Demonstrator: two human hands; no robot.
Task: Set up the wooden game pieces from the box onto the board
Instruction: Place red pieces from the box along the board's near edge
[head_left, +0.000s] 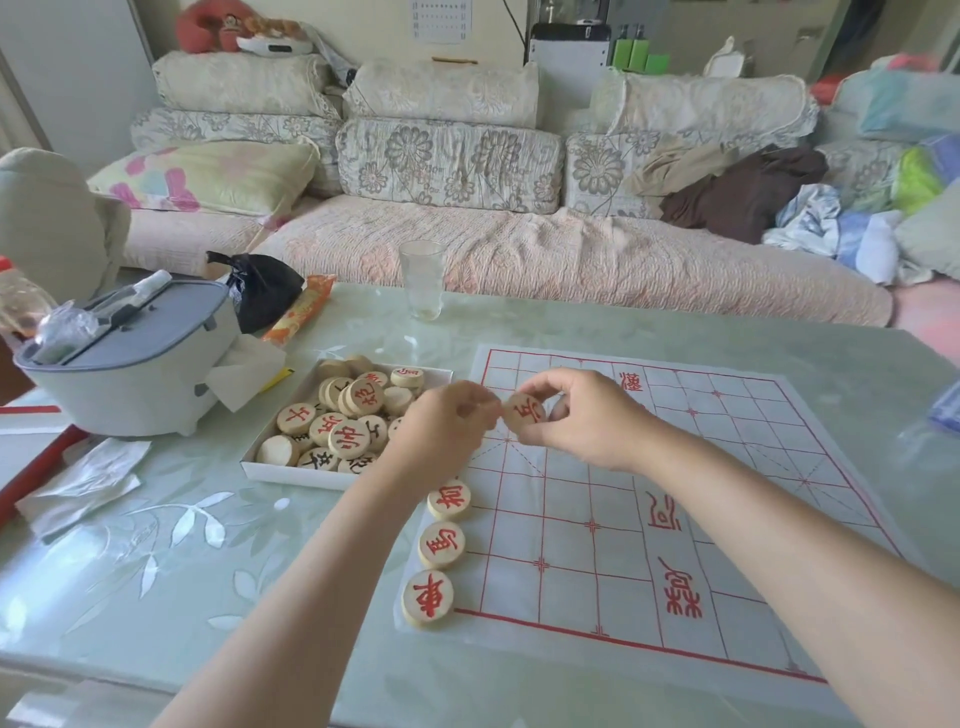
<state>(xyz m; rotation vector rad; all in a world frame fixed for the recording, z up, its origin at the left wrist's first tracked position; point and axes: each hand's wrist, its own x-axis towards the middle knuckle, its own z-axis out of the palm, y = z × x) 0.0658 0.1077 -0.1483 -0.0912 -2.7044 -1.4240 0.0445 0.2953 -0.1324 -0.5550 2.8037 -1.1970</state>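
A white paper board (649, 519) with a red grid lies on the glass table. Three round wooden pieces with red characters stand in a column along its left edge: one (427, 597) nearest me, one (441, 544) above it, one (449, 500) further up. A white box (291, 473) left of the board holds several more pieces (343, 415). Above the board's left edge both hands meet at one red-marked piece (524, 410). My right hand (576, 415) pinches it from the right. My left hand (447, 421) touches its left rim with curled fingertips.
A grey and white appliance (130, 364) stands at the table's left, with crumpled tissue (83, 483) in front of it. A black bag (265, 291), an orange snack pack (301, 312) and an empty glass (423, 280) stand behind the box. A sofa runs behind the table.
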